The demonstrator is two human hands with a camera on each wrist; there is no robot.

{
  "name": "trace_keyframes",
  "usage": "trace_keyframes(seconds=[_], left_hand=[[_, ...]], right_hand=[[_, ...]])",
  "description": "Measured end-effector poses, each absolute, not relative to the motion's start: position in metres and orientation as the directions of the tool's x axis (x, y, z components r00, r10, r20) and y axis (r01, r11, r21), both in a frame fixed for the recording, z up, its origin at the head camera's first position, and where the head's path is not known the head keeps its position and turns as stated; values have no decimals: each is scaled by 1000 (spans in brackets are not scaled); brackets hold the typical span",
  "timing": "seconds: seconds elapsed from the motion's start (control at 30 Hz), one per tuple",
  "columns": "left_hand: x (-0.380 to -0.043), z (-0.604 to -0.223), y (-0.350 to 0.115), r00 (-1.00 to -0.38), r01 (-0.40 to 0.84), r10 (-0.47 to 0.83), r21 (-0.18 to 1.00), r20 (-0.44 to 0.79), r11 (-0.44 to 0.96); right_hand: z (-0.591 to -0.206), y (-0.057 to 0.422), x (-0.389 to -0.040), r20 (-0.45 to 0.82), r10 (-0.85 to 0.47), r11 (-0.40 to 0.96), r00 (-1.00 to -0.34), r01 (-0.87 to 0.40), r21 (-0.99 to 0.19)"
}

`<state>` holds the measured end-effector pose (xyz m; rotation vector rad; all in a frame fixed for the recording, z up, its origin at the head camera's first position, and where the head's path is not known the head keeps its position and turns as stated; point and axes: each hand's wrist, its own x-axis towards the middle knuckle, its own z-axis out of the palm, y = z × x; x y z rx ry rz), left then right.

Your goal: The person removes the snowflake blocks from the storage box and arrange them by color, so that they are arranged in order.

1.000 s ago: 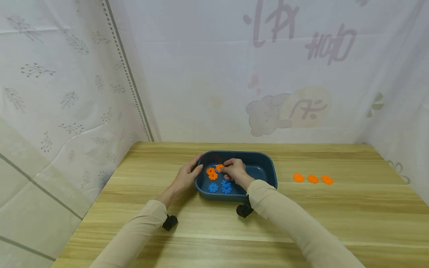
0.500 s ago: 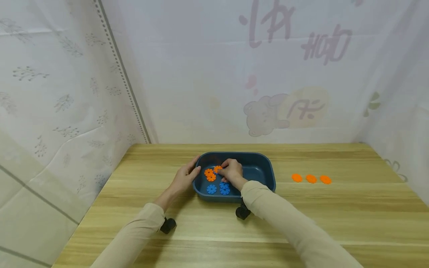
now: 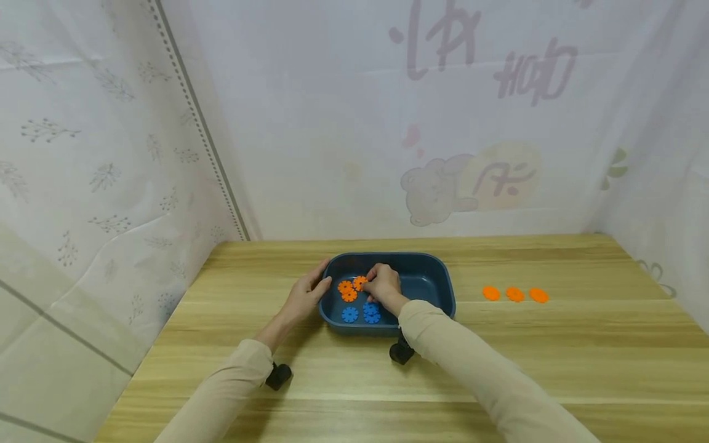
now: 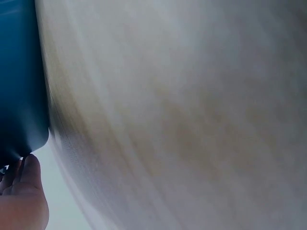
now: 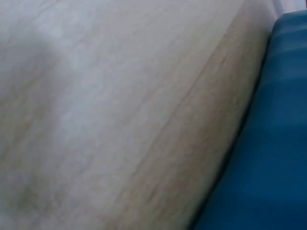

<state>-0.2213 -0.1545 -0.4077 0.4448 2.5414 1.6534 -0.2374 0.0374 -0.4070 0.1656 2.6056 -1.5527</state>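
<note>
A dark blue rectangular basin (image 3: 426, 289) stands on the table in the head view. My left hand (image 3: 303, 296) rests against its left wall with fairly straight fingers, the thumb near the rim. In the left wrist view, that hand (image 4: 24, 196) touches the basin's wall (image 4: 21, 86). Inside the basin my right hand (image 3: 386, 286) pinches an orange notched plastic disc (image 3: 359, 283) by its right edge. Two overlapping orange discs (image 3: 348, 295) lie just left of it. Nearer the front are a single blue disc (image 3: 350, 315) and overlapping blue discs (image 3: 372, 317).
To the right of the basin, three orange discs lie in a row on the wooden table (image 3: 581, 344), the middle one (image 3: 515, 295) among them. A printed cloth (image 3: 310, 123) hangs behind the table. The right wrist view shows only tabletop and the basin's outer wall (image 5: 264, 167).
The orange disc at my right fingertips has shifted slightly, and the blue seen beneath it earlier no longer shows. My left hand stays at the basin's side.
</note>
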Motion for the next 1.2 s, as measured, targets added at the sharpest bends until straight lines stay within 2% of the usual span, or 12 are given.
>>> trace_keyframes(seconds=[0.43, 0.63, 0.93, 1.2], left_hand=[[-219, -407, -151, -956, 177, 285, 913, 71, 367], [-219, -407, -151, -960, 161, 273, 912, 56, 378], [-220, -406, -152, -960, 157, 275, 916, 54, 370], [-221, -406, -154, -956, 167, 289, 918, 60, 361]], right_hand=[[-395, 50, -229, -194, -2, 310, -981, 183, -933], [-389, 62, -226, -194, -18, 275, -981, 182, -944], [-373, 94, -218, -164, -28, 256, -986, 151, -955], [-359, 136, -213, -157, -40, 173, -987, 148, -974]])
